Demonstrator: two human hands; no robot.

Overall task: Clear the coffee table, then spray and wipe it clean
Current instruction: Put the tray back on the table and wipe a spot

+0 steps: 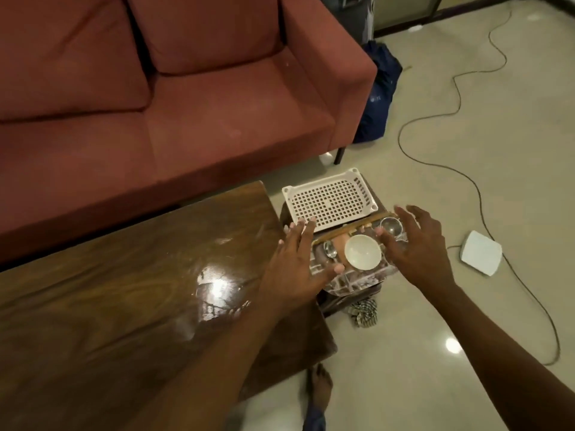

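The dark wooden coffee table [118, 293] fills the lower left, its glossy top bare. Beyond its right end stands a small dark stool [342, 301] carrying a clear tray [357, 283]. In the tray lie a white bowl [362, 251], a steel spoon [329, 250], a small steel bowl [390, 227] and a wooden stick [348, 230]. A white perforated plastic tray [329, 199] sits just behind. My left hand [295, 265] hovers over the clear tray's left side, fingers spread and straight. My right hand [413, 244] hovers over its right side, also spread, holding nothing.
A red sofa [174, 98] runs along the far side of the table. A checked cloth [364, 312] lies on the floor under the stool. A white flat device [480, 256] and a long cable [441, 119] lie on the tiled floor at right. A dark blue bag [379, 94] leans by the sofa.
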